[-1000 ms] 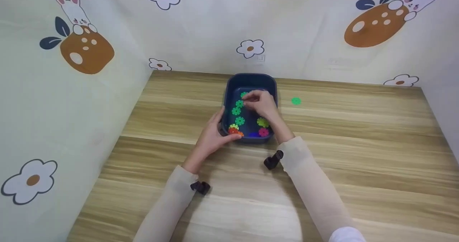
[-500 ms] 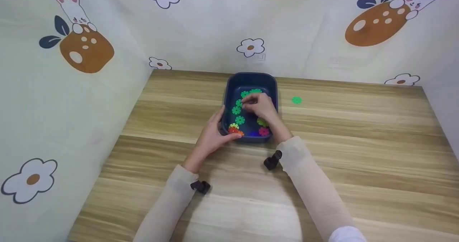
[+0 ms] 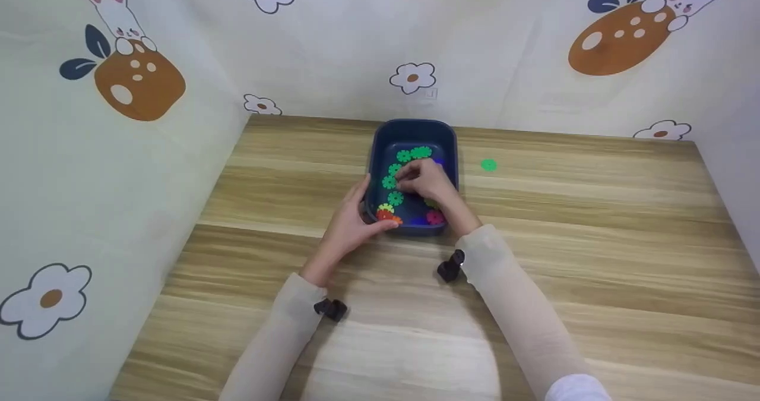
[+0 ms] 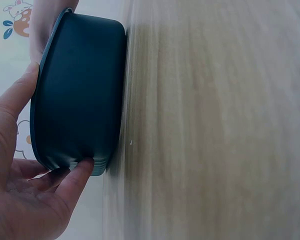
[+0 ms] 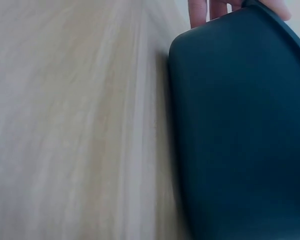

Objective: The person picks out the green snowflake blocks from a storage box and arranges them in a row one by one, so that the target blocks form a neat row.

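A dark blue plastic bin [image 3: 415, 130] stands on the table, with flower-shaped plastic discs inside. Several are green [image 3: 395, 198], in a line along its left side and far end. Near the front lie a yellow disc [image 3: 386, 208], a red disc [image 3: 385, 215], a pink disc [image 3: 434, 217] and a blue disc [image 3: 418, 221]. My left hand [image 3: 349, 226] grips the bin's near left corner, thumb at the rim, fingers against the outer wall. Inside the bin, my right hand [image 3: 428, 180] has its fingertips bent together beside the green discs; whether they pinch one is hidden.
One green disc [image 3: 488, 164] lies on the wooden table [image 3: 594, 240], right of the bin. Behind the bin rises a wall covering [image 3: 332, 50] printed with rabbits and flowers. Each sleeve carries a small black camera [image 3: 451, 266].
My right hand has shifted slightly towards the near end of the bin, uncovering green discs and a bit of blue at the far end. My left hand keeps its grip on the corner.
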The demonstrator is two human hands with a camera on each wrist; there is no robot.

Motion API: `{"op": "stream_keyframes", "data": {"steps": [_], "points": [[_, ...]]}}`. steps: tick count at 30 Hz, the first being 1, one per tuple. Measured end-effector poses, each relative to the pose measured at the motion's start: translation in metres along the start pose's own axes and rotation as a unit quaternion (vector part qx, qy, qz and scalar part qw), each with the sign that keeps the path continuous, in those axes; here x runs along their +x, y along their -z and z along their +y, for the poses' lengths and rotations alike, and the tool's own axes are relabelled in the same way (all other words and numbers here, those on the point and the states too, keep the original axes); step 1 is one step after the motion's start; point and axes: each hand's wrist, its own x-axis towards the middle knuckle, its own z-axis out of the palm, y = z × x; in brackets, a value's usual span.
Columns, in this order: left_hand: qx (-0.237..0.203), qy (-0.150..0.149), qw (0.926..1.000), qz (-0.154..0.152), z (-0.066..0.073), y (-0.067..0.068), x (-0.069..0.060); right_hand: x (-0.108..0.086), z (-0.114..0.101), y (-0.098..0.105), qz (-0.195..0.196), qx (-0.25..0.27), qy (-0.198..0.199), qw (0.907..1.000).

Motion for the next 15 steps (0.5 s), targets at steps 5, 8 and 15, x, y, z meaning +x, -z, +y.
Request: {"op": "stream_keyframes", "data": {"steps": [5,8,15], "points": [[-0.001,0.001,1.0000,0.002,0.0002,0.0002,0.0006,0.0002,-0.0003,-0.0019,-0.017,-0.025,-0.009,0.9995],[-0.002,0.005,1.0000,0.003,0.0007,0.0004,0.0007,0.0001,-0.0006,-0.0029,-0.025,-0.035,-0.012,0.9990],[0.003,0.008,1.0000,0.001,0.0004,0.0002,-0.0003,-0.0011,-0.0002,-0.0052,-0.034,-0.064,-0.007,0.9973]]}}
